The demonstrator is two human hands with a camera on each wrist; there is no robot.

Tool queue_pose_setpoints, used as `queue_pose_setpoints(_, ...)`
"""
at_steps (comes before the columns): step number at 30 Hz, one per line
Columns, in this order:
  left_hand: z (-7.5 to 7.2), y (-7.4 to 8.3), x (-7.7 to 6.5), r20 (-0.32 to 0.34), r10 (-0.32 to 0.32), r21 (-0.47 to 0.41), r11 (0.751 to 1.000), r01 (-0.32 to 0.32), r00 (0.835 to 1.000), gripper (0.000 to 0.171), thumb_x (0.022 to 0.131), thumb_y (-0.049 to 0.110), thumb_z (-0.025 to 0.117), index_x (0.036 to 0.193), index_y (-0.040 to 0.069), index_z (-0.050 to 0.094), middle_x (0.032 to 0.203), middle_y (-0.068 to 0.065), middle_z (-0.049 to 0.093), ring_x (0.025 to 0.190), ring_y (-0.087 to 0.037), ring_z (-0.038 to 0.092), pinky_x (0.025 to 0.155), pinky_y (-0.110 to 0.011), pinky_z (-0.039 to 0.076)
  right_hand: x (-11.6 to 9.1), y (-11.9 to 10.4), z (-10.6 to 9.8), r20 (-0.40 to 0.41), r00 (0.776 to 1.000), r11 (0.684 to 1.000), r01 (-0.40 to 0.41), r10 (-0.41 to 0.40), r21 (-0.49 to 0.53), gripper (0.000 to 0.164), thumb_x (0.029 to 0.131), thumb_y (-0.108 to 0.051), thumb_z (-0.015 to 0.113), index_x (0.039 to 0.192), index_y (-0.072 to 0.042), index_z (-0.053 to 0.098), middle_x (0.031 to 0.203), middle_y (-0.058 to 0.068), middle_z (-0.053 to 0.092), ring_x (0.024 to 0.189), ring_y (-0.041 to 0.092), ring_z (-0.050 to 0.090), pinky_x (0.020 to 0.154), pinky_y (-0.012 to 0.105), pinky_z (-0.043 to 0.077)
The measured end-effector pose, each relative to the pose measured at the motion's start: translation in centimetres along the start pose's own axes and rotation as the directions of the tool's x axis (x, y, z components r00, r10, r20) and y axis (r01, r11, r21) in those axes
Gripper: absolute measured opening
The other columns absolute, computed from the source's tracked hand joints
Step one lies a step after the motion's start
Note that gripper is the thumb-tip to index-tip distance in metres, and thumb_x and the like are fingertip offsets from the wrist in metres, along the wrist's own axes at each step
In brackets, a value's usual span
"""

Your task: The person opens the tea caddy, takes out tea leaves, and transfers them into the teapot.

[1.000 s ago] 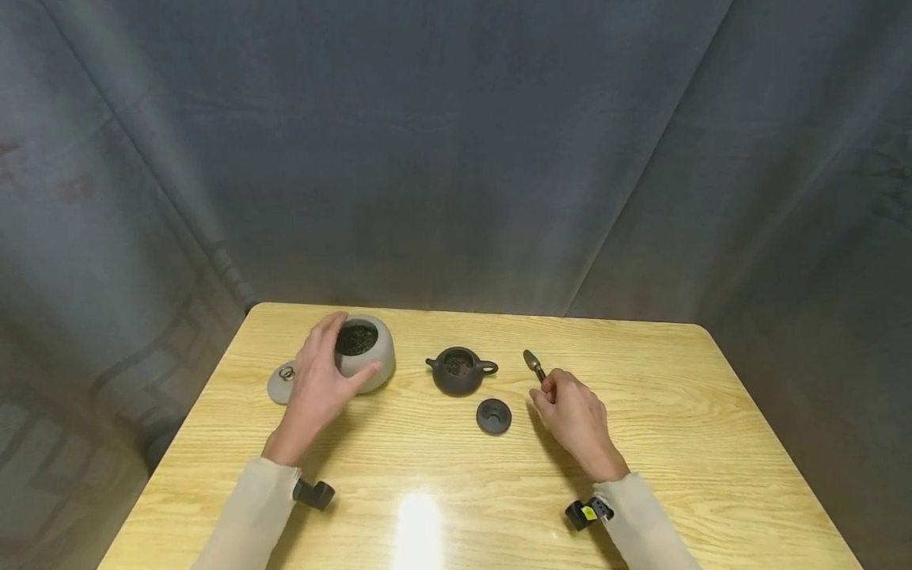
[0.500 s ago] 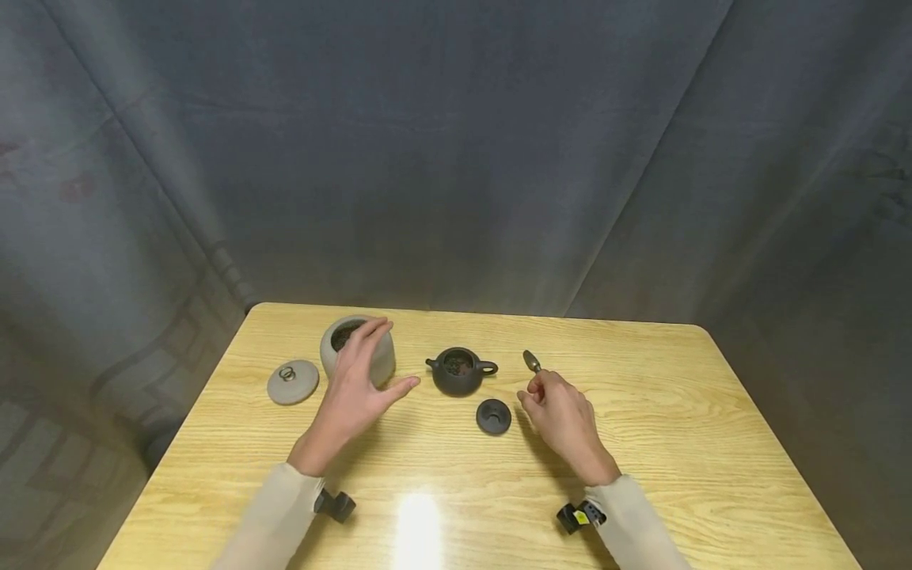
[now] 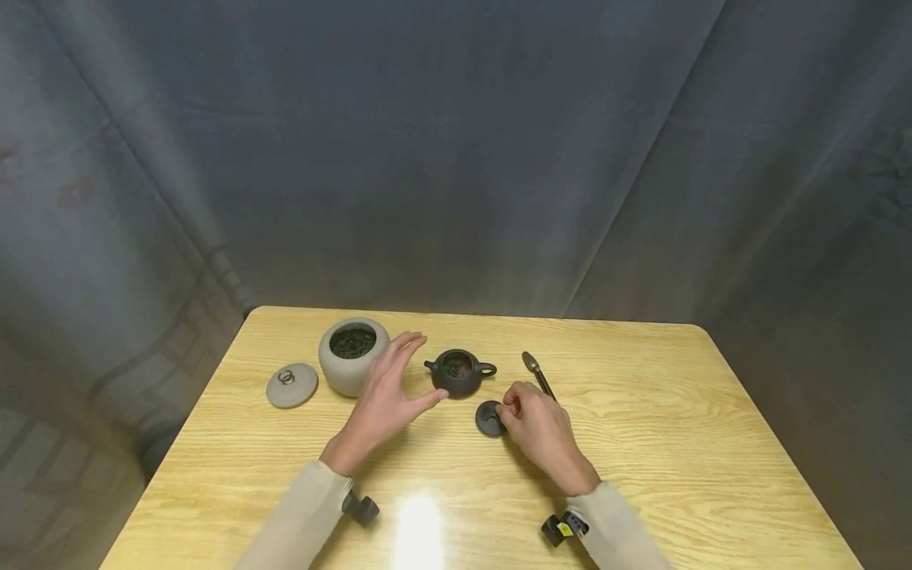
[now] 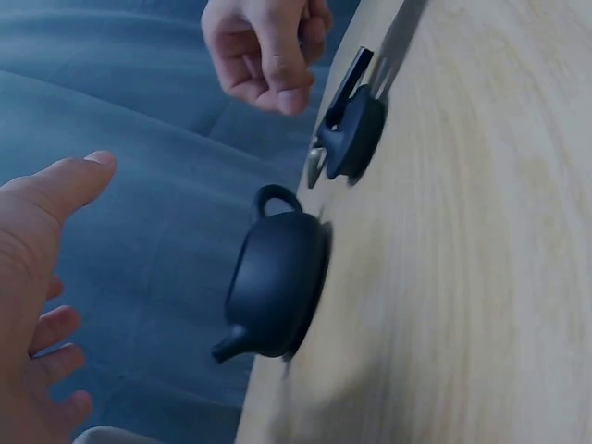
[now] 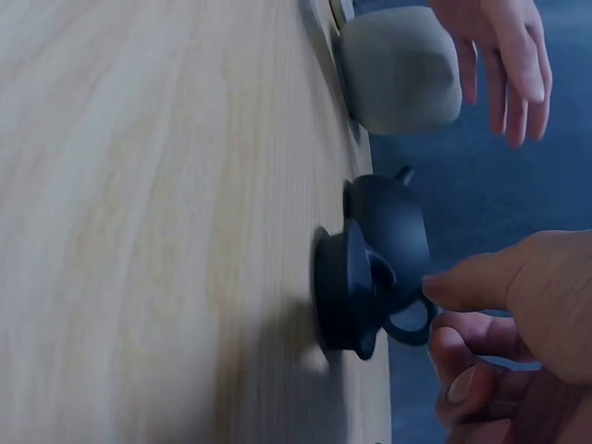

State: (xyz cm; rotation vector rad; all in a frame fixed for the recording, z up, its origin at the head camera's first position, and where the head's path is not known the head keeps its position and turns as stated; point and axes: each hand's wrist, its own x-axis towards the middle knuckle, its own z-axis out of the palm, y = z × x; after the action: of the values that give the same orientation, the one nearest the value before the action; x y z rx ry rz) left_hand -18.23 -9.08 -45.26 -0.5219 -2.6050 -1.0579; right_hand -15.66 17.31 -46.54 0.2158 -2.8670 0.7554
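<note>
A small dark teapot (image 3: 456, 380) stands uncovered on the table, tea leaves inside, its spout toward the left and its handle toward the right. My left hand (image 3: 385, 400) hovers at the teapot's spout side, thumb and fingers spread wide, holding nothing. The dark teapot lid (image 3: 490, 419) lies knob up in front of the teapot. Over the lid's right edge is my right hand (image 3: 545, 431), its fingers loosely bent. In the right wrist view the thumb and fingertips are apart from the lid's knob (image 5: 381, 273). A tea scoop (image 3: 539, 376) with a dark handle lies beyond the right hand.
A round grey jar (image 3: 349, 372) of tea leaves stands open at the left, partly behind the left hand. Its grey lid (image 3: 292, 388) with a ring on top lies beside it. Grey curtains (image 3: 456, 158) hang behind the wooden table (image 3: 712, 443).
My left hand has moved right from the jar toward the teapot, fingers still spread. The right hand has let go of the tea scoop and come left to the teapot lid.
</note>
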Motion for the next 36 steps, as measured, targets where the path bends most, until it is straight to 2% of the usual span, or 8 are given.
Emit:
queue_pose_setpoints(9,1.9,-0.4,0.3,0.063,-0.035,-0.013,0.999,0.036,0.997,0.086,0.088,0.048,0.087,0.158,0.015,0.05,0.163,-0.012,0.047,0.154,-0.036,0.044,0.126,-0.064,0.035,-0.6,-0.6,1.1,0.029,0.999,0.999,0.045,-0.045,0.004,0.015,0.092,-0.017,0.085,0.092,-0.013,0.071,0.077,-0.006,0.058,0.064,0.006,0.048,0.056,0.022,0.038)
queue_pose_setpoints(17,3.0,-1.2,0.8,0.122,-0.099,-0.024,0.994,0.102,0.988,0.085,0.089,0.047,0.086,0.159,0.016,0.049,0.165,-0.012,0.045,0.156,-0.038,0.041,0.127,-0.066,0.033,-0.8,-0.5,1.5,0.046,0.999,0.999,0.029,-0.03,0.012,0.013,0.093,-0.016,0.084,0.092,-0.014,0.071,0.078,-0.007,0.057,0.064,0.006,0.048,0.055,0.022,0.038)
queue_pose_setpoints(25,4.3,-2.0,1.5,0.17,-0.126,-0.065,0.988,0.139,0.977,0.084,0.091,0.047,0.085,0.159,0.014,0.048,0.164,-0.012,0.045,0.155,-0.04,0.042,0.125,-0.063,0.037,-0.7,-0.4,1.5,0.066,0.998,0.999,0.02,-0.022,0.028,0.011,0.094,-0.016,0.082,0.093,-0.013,0.071,0.077,-0.006,0.057,0.063,0.006,0.048,0.054,0.021,0.038)
queue_pose_setpoints(36,5.5,-2.9,2.1,0.175,-0.153,-0.06,0.984,0.166,0.972,0.082,0.09,0.045,0.086,0.157,0.011,0.051,0.161,-0.012,0.05,0.151,-0.037,0.047,0.124,-0.061,0.039,-0.6,-0.4,1.7,0.078,0.997,0.999,0.019,-0.022,0.037,0.011,0.097,-0.017,0.08,0.094,-0.013,0.07,0.079,-0.006,0.059,0.065,0.006,0.049,0.055,0.022,0.039)
